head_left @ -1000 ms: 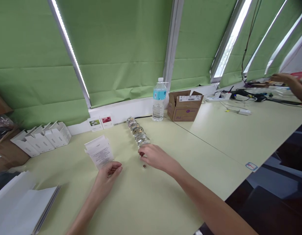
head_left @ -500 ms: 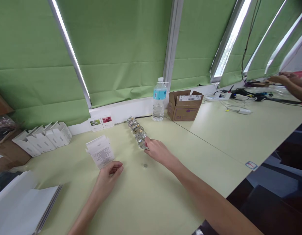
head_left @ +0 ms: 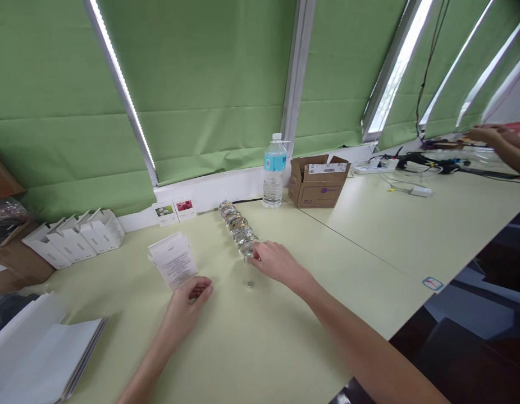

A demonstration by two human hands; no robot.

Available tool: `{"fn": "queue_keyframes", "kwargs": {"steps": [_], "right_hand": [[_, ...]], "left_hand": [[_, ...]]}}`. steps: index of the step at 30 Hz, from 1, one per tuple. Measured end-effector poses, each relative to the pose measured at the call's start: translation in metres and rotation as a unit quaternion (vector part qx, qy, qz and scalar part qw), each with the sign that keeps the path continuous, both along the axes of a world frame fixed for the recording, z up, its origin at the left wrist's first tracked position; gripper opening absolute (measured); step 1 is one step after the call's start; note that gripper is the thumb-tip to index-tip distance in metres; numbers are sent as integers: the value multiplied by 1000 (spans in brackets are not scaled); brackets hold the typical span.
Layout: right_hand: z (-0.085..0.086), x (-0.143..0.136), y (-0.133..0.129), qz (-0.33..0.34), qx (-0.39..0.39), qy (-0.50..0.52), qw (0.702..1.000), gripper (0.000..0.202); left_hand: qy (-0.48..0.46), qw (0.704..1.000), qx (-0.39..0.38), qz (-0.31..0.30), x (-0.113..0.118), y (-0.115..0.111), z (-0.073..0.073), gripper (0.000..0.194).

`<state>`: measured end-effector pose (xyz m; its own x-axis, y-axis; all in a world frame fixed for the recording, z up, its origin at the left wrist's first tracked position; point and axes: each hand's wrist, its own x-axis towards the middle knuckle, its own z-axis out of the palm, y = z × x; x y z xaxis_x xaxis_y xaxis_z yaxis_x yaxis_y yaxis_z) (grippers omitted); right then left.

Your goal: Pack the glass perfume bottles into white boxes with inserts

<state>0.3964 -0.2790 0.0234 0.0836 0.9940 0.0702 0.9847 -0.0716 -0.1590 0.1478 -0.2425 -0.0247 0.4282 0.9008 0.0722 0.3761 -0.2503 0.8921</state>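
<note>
My right hand (head_left: pixel 274 261) pinches a small shiny, silvery-clear piece (head_left: pixel 246 258) at the near end of a row of shiny, rounded silver and gold pieces (head_left: pixel 237 222). What exactly these pieces are is too small to make out. A small flat silver disc (head_left: pixel 250 285) lies on the table just below that hand. My left hand (head_left: pixel 191 296) rests on the table with its fingers loosely curled and the thumb apart, nothing visible in it. Right behind its fingers stands a white box with an open flap and printed text (head_left: pixel 176 264); whether they touch is unclear.
A water bottle (head_left: pixel 273 177) and an open cardboard box (head_left: pixel 321 188) stand by the green blinds. Several white boxes (head_left: pixel 77 238) and two picture cards (head_left: pixel 174 211) line the back left. White folders (head_left: pixel 45 353) lie front left. Another person's hands (head_left: pixel 489 134) show far right.
The fingertips of my right hand have shifted slightly, and a silvery-clear piece now shows below them at the row's near end. My left hand stays in place.
</note>
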Motion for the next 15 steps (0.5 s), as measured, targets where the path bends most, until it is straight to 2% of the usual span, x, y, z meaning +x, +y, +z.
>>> {"fn": "queue_keyframes", "kwargs": {"steps": [4,8,11,15], "right_hand": [[4,-3,-11,108,-56,95,988,22],[-3,-9,-14,171,-67,85,979,12],[-10,-6,-11,171,-60,59,982,12],[-12,12,-2,109,-23,40,993,17]], "left_hand": [[-4,1000,0,-12,-1,2,-3,32],[-11,1000,5,-12,-2,5,-7,32],[-9,1000,4,-10,-2,5,-7,33],[-5,1000,-1,-2,-1,1,-1,31]]}}
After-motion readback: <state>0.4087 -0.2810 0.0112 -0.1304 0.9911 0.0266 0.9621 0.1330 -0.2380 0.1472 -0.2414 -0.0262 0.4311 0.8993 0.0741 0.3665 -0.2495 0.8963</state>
